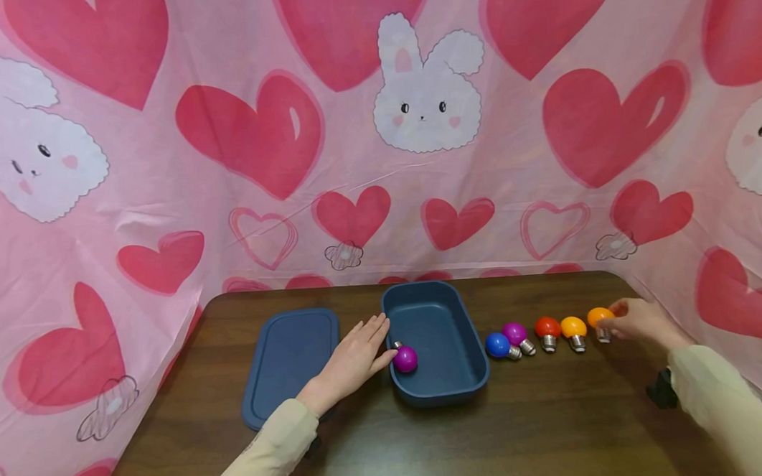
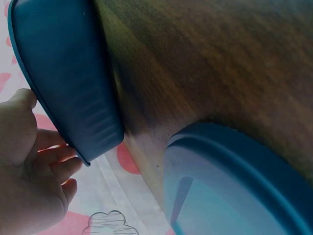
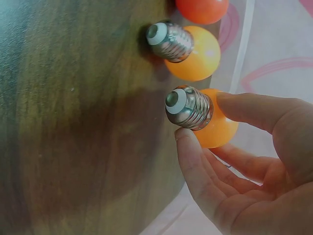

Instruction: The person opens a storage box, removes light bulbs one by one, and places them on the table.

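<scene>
With thumb and fingertips my right hand (image 1: 637, 321) pinches the rightmost orange light bulb (image 3: 220, 127), whose metal screw base (image 3: 188, 107) faces the right wrist camera. My left hand (image 1: 355, 356) lies with extended fingers against the left rim of a dark blue plastic box (image 1: 433, 321). In the left wrist view, its thumb and fingertips touch that rim. Inside the box, near its left wall, is a purple bulb (image 1: 405, 360). Left of the right hand stand another orange bulb (image 1: 573, 328) and a red bulb (image 1: 547, 328).
Just right of the box, a blue bulb (image 1: 498, 345) and a second purple bulb (image 1: 514, 333) lie side by side. A blue lid (image 1: 296, 350) rests flat at the left of the brown wooden table (image 1: 392, 453). Pink heart-print cloth (image 1: 351, 160) hangs behind it.
</scene>
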`<state>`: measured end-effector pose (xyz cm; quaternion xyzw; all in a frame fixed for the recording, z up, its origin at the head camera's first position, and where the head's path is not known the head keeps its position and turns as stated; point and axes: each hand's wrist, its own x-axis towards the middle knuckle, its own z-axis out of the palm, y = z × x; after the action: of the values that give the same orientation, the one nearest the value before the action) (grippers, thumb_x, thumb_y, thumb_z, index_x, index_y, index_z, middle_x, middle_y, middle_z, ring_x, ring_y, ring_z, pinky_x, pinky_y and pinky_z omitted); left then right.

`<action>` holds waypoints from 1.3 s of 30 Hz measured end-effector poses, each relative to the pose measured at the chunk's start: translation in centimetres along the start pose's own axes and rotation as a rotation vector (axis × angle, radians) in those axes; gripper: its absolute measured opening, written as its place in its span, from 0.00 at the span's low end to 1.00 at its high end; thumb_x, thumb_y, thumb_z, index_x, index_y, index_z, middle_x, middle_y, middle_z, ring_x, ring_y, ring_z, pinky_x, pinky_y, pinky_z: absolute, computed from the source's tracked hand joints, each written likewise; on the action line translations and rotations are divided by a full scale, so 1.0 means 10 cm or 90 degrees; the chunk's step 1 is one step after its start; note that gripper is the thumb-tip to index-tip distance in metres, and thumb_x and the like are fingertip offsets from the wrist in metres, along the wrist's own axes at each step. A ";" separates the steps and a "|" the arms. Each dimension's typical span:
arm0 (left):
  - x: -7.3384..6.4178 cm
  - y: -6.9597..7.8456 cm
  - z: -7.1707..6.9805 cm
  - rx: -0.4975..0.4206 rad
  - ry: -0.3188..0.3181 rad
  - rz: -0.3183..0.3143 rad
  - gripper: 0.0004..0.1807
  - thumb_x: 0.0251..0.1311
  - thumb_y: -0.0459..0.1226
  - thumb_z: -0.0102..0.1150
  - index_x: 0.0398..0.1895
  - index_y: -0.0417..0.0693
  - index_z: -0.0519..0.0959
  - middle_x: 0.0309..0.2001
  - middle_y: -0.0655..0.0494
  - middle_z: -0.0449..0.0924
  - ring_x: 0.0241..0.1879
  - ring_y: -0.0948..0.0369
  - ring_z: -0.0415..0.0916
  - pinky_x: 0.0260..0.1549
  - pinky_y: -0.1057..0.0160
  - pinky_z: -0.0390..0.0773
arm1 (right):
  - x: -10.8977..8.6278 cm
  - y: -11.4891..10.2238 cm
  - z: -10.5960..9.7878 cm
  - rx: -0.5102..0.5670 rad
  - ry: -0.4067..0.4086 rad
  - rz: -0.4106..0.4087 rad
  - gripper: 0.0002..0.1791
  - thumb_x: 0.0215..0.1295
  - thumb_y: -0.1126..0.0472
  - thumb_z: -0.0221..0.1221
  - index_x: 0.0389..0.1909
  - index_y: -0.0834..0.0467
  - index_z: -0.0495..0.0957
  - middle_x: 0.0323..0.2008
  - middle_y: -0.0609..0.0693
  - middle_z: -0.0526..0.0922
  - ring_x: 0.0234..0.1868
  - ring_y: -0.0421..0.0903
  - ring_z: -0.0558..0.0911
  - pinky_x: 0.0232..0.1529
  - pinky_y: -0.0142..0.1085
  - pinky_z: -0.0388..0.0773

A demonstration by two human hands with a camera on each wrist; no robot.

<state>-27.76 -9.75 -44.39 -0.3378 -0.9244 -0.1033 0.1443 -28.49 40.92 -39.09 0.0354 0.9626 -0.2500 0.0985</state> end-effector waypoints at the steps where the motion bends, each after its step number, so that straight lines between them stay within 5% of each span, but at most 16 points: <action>1: 0.00 0.00 0.00 0.001 0.000 -0.001 0.32 0.61 0.53 0.44 0.62 0.41 0.61 0.62 0.45 0.60 0.61 0.53 0.59 0.60 0.54 0.54 | 0.00 0.01 0.01 0.007 -0.002 0.007 0.37 0.51 0.46 0.60 0.45 0.77 0.65 0.30 0.57 0.77 0.28 0.49 0.75 0.31 0.42 0.75; 8: 0.00 0.00 0.00 -0.002 0.001 0.002 0.32 0.61 0.52 0.44 0.63 0.41 0.61 0.62 0.45 0.61 0.62 0.54 0.58 0.60 0.54 0.55 | 0.01 0.10 0.08 0.039 0.007 0.007 0.33 0.52 0.50 0.60 0.42 0.77 0.65 0.30 0.59 0.76 0.27 0.46 0.78 0.30 0.38 0.77; 23: 0.00 0.00 -0.01 -0.008 0.007 0.005 0.32 0.60 0.51 0.46 0.62 0.40 0.62 0.62 0.46 0.61 0.63 0.56 0.56 0.60 0.54 0.55 | 0.05 0.15 0.13 0.068 -0.017 0.025 0.39 0.50 0.48 0.62 0.45 0.80 0.62 0.29 0.57 0.74 0.24 0.43 0.77 0.29 0.34 0.78; 39: 0.02 -0.02 0.00 -0.010 0.004 0.010 0.32 0.61 0.51 0.45 0.62 0.40 0.61 0.62 0.45 0.61 0.62 0.53 0.57 0.59 0.53 0.56 | 0.05 0.13 0.12 0.052 -0.016 0.020 0.38 0.50 0.47 0.62 0.43 0.79 0.63 0.29 0.58 0.75 0.25 0.44 0.78 0.29 0.35 0.78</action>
<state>-28.01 -9.78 -44.32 -0.3457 -0.9205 -0.1101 0.1452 -28.62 41.45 -40.88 0.0510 0.9497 -0.2876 0.1127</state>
